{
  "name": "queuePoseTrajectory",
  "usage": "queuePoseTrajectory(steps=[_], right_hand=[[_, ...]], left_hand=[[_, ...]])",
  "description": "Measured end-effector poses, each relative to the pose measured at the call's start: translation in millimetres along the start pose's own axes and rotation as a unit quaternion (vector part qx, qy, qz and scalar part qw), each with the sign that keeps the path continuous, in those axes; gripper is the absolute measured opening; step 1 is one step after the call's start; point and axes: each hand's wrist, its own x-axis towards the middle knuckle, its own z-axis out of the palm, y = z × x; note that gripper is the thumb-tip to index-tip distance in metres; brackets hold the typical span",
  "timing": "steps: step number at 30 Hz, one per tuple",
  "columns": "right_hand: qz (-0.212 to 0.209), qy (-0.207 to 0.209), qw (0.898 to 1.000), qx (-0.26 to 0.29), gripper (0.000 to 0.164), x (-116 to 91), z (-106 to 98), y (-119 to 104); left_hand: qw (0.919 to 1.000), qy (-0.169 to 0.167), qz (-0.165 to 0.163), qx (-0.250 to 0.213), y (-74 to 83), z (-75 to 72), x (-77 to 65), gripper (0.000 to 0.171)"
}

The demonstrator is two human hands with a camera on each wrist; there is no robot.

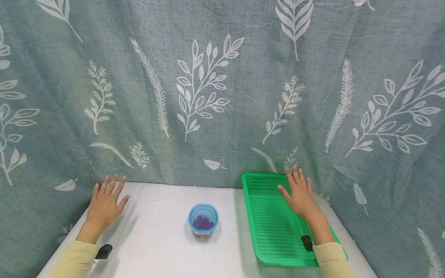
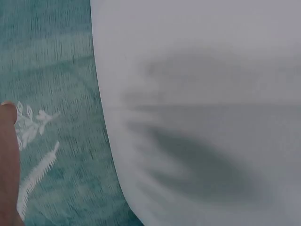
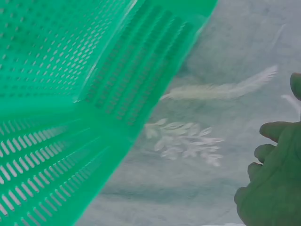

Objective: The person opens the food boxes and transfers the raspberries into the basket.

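My left hand (image 1: 103,206) is held over the far left part of the white table with fingers spread, holding nothing. In the left wrist view only part of a finger (image 2: 8,160) shows at the left edge. Above the green perforated plastic basket (image 1: 262,216) hovers my right hand (image 1: 301,199), its fingers extended and nothing in its grasp. The right wrist view has that hand (image 3: 275,188) at the right edge, apart from the basket's corner. Between the hands stands a small container with a light blue rim (image 1: 193,210), and several purple pieces (image 1: 203,222) lie inside it; their kind is unclear.
A grey-green curtain (image 1: 208,154) with white leaf prints hangs behind the table and along both sides. White cloth covers the table (image 1: 156,231). Small black devices (image 1: 104,251) are worn at both wrists. The basket sits near the table's right edge.
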Motion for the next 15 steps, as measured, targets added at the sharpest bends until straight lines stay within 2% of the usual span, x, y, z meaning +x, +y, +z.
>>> queuePoseTrajectory(steps=[9,15], right_hand=[[-0.04,0.016,0.999,0.011,0.077,-30.5,-3.5,-46.9],[-0.064,0.006,0.998,0.017,0.077,-50.4,-3.4,-81.3]], left_hand=[[0.9988,0.025,0.041,-0.009,41.8,15.4,-18.4,0.067],[0.9982,0.016,0.054,-0.023,69.4,27.8,-31.0,0.066]])
